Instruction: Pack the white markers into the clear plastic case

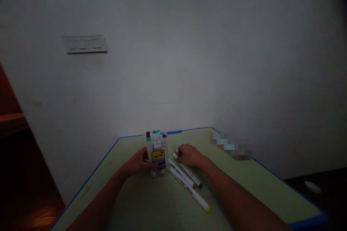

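My left hand (pixel 138 163) is wrapped around the lower side of an upright clear pack of white markers (pixel 157 151) with multicoloured caps and a yellow label. My right hand (pixel 189 155) lies curled over the white end of a teal-tipped marker (pixel 188 171). Whether it grips that marker is hard to tell. Beside it on the tabletop lie a second white marker (pixel 180 174) and a yellow-tipped white marker (pixel 188 191), both angled toward me.
The pale green table (pixel 260 184) has a blue rim, and its far corner meets a white wall. A blurred object (pixel 230 146) lies at the back right. A wall plate (pixel 85 44) is above, and a wooden shelf (pixel 11 117) stands at left.
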`<state>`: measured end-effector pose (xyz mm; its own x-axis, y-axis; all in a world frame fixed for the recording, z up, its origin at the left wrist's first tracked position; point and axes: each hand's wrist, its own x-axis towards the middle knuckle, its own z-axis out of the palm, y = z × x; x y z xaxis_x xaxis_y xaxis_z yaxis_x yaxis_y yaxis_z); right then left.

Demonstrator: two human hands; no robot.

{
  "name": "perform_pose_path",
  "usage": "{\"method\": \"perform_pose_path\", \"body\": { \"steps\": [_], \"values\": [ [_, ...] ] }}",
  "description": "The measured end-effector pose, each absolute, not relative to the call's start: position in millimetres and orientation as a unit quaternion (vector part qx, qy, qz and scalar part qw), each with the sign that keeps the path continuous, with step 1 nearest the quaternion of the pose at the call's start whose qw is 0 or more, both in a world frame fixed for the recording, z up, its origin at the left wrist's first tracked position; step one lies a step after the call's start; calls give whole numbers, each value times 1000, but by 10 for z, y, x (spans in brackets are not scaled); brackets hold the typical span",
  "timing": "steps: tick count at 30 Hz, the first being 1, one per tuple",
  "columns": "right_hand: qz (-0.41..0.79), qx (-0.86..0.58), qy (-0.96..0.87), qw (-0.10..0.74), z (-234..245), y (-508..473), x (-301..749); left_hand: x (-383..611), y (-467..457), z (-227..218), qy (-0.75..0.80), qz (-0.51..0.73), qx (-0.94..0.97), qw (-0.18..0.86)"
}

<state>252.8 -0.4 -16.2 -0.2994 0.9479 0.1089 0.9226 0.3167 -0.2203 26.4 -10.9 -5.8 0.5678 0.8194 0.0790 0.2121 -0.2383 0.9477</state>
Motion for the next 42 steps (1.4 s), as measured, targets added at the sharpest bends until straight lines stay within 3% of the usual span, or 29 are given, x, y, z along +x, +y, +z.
{"method": "perform_pose_path", "body": {
  "steps": [7,13,42],
  "values": [
    [58,-557,-814,155,-169,-26,2477,255,-99,-65,355,301,736,492],
    [75,-566,-813,114,-125,-80,2435,255,-93,-74,355,300,730,502],
    [130,-506,-850,71,-101,-116,2504,242,-72,-100,344,299,739,496]
  ]
}}
